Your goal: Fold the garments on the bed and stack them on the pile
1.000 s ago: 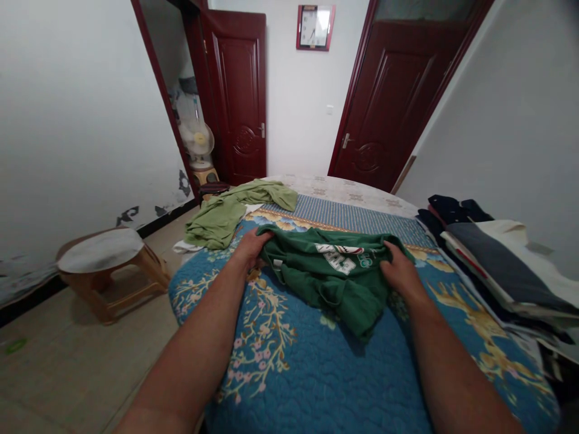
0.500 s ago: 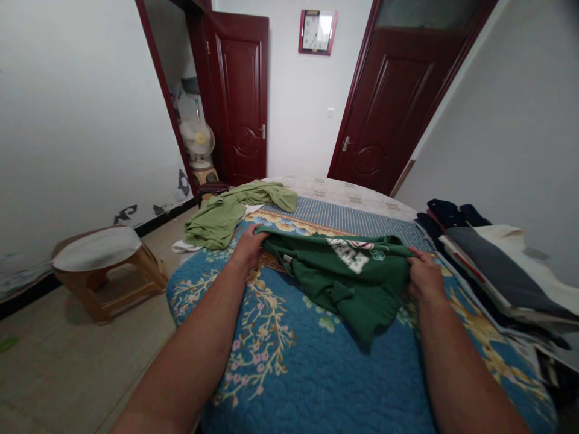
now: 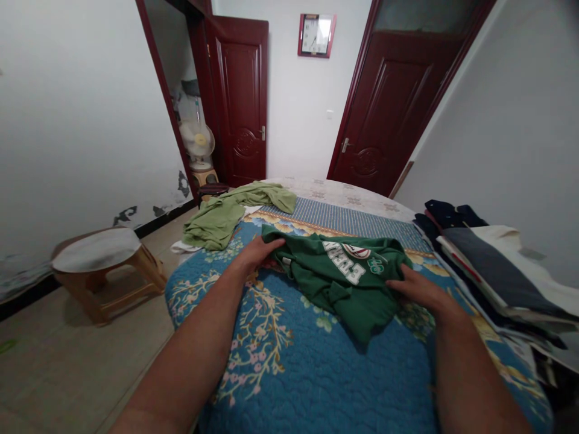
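On blue quilt [image 3: 357, 392], green garment [image 3: 316, 271] looks soft, light (hold edges). My left fingers [image 3: 274, 244] pinch it; right fingers [image 3: 400, 285] touch, can't tell grip.

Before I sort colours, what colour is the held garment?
In the head view, the garment is green with white lettering.

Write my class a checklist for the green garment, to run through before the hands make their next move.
1. Left hand at the left end of the green garment: ok, thumb over the cloth.
2. Right hand gripping the right end: cannot tell; it touches the cloth.
3. Garment smooth: not ok, creased and bunched.
4. White lettering visible: ok.
5. Light green garment apart from it: ok.
6. Clothes stack apart from it: ok, off to the right.
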Demonstrator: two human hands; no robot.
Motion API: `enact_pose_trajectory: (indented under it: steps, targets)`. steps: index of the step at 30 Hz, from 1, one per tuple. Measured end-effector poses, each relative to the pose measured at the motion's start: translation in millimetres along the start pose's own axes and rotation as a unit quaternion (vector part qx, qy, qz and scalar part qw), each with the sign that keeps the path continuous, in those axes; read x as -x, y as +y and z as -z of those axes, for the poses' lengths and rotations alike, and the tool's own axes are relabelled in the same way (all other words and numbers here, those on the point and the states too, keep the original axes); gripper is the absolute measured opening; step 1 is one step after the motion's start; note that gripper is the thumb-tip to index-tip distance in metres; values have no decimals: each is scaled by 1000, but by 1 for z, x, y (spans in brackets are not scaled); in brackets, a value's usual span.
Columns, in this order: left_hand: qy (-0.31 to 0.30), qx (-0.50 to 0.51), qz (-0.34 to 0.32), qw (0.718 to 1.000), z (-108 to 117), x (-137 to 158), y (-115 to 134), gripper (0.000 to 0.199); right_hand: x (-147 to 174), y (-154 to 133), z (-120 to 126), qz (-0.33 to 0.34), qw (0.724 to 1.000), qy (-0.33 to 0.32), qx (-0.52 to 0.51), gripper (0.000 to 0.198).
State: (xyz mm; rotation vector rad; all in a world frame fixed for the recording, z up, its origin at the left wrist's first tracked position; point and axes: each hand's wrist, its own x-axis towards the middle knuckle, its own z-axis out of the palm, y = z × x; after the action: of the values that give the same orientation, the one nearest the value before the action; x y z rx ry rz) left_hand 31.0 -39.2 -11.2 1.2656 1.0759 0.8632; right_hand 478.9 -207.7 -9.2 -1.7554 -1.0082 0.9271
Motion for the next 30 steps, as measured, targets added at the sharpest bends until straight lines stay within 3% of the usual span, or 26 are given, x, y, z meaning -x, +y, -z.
enact_pose_trajectory:
  steps: [2, 3, 7, 10, 14, 19, 23, 26, 30]
  targets:
    - [-81, 18, -45, 996, -4, 4, 0, 52, -1, -7, -6, 46, 997, 21, -53, 60]
    - [-94, 23, -75, 992, -6, 5, 0, 57, -2, -11, -9, 62, 992, 46, -96, 68]
    - [-61, 56, -154, 985, -10, 5, 6, 71, -5, -24, -5, 110, 940, 152, -284, 85]
    - [-52, 152, -157, 974, -13, 5, 16, 97, -7, -24, 6, 137, 900, 222, -350, 73]
    - [-17, 211, -135, 968, -16, 4, 20, 126, -13, -18, 13, 132, 886, 268, -355, 57]
    - [41, 118, -148, 981, -13, -2, 11, 124, -14, -15, 5, 112, 902, 243, -338, 55]
    - [54, 42, -178, 982, -8, -6, 5, 103, -3, -17, 2, 90, 944, 135, -286, 70]
    - [30, -6, -217, 976, -4, -12, -1, 79, 5, -17, 2, 73, 979, 71, -176, 83]
    - [87, -111, -278, 950, 4, -23, -13, 66, 9, -17, 4, 116, 988, 98, 0, 91]
